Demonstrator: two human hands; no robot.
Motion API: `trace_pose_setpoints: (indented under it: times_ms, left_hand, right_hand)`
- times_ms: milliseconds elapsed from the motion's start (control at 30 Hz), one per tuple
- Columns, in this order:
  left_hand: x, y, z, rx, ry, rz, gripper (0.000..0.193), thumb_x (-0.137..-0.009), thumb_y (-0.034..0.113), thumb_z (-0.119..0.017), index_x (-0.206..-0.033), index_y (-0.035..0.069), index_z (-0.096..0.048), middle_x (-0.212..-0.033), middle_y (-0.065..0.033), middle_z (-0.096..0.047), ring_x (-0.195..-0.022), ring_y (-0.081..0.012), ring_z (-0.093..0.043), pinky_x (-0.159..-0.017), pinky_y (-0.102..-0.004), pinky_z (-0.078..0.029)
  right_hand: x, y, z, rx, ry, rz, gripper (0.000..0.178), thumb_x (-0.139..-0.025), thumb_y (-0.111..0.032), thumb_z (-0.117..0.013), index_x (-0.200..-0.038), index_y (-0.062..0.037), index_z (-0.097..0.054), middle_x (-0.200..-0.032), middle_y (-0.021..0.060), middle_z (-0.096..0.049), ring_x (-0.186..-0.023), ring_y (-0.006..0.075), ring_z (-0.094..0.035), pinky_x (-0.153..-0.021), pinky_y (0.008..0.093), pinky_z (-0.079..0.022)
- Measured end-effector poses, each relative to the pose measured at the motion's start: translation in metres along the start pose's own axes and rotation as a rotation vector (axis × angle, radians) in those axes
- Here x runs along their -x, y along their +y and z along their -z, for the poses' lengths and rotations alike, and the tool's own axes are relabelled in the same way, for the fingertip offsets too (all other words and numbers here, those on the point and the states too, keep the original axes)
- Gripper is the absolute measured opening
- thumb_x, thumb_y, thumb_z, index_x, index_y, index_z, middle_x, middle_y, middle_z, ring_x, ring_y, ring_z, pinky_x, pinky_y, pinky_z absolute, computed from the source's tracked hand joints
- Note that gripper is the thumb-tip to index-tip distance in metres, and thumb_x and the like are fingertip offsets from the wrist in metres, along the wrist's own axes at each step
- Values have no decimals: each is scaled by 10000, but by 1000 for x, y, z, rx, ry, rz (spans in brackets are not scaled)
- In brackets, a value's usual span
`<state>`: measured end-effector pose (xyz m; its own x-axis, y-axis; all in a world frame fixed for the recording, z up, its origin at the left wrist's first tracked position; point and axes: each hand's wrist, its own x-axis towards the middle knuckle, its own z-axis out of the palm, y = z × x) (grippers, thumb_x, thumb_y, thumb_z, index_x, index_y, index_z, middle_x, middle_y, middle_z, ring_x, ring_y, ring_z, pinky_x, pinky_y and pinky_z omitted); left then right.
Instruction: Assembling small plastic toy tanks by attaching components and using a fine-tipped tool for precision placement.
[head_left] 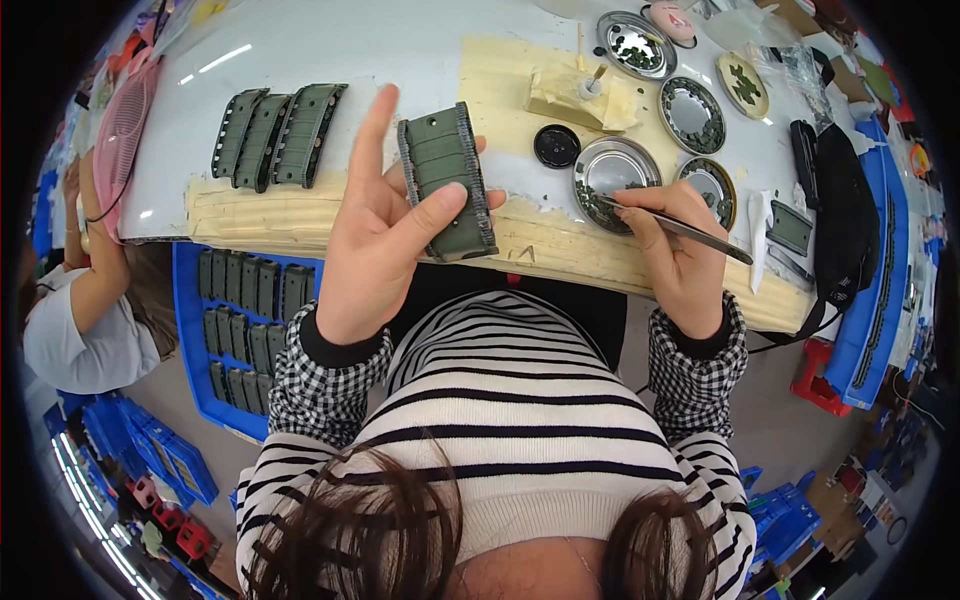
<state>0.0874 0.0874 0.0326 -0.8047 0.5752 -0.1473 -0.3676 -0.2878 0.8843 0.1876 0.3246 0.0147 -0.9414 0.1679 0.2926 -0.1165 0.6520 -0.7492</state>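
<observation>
My left hand [372, 240] holds a dark green, ribbed plastic part [437, 160] tilted above the table's front edge. Its thumb presses on the face, the index finger points away, and other fingers are behind the part. In my right hand [680, 265] is a pair of metal tweezers [695, 234], pinched between thumb and fingers. The tweezer tips reach into a round metal dish [648, 160] that contains small dark green pieces [597, 200]. Whether the tips grip a piece is too small to tell.
Several similar green parts [263, 140] lie at left, with more in a blue crate [187, 330] below the table edge. More dishes [692, 108], a black round lid [556, 146] and a small bottle in a yellowish block [560, 100] stand at right. Another person's arm [105, 265] is far left.
</observation>
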Motion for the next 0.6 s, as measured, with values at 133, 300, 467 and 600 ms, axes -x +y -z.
trace_pose_setpoints:
  times_ms: [133, 300, 467, 600]
  left_hand:
    - [4, -6, 3, -141, -77, -20, 386, -968, 59, -520, -1337, 2, -425, -1207, -159, -568, -1064, -233, -636, -881, -332, -553]
    - [6, -13, 3, -117, -109, 44, 190, -968, 94, -559, -1130, -4, -570, -1050, -89, -631, -1014, -152, -633, -856, -274, -541]
    - [4, -18, 3, -150, -139, 6, 140, -973, 111, -557, -1041, -3, -601, -995, -70, -616, -909, -108, -604, -805, -246, -507]
    - [0, -20, 0, -315, -189, -13, 187, -988, 174, -544, -990, 3, -619, -930, -24, -552, -823, -68, -517, -747, -213, -434]
  right_hand:
    - [-2, -1, 0, 6, -9, 28, 102, -811, -40, -681, -909, -12, -688, -776, 93, -642, -714, 244, -554, -641, 328, -437]
    - [-3, -1, -1, 17, -7, 42, 96, -814, -36, -678, -906, -11, -689, -779, 95, -643, -715, 247, -554, -641, 328, -437]
    - [-3, -5, 0, -26, 10, -13, 99, -831, -37, -663, -920, -8, -695, -791, 95, -659, -710, 228, -570, -650, 320, -446]
    - [-5, -29, 0, -234, 41, -8, 105, -881, -59, -620, -923, -1, -696, -819, 86, -685, -739, 193, -606, -681, 300, -461]
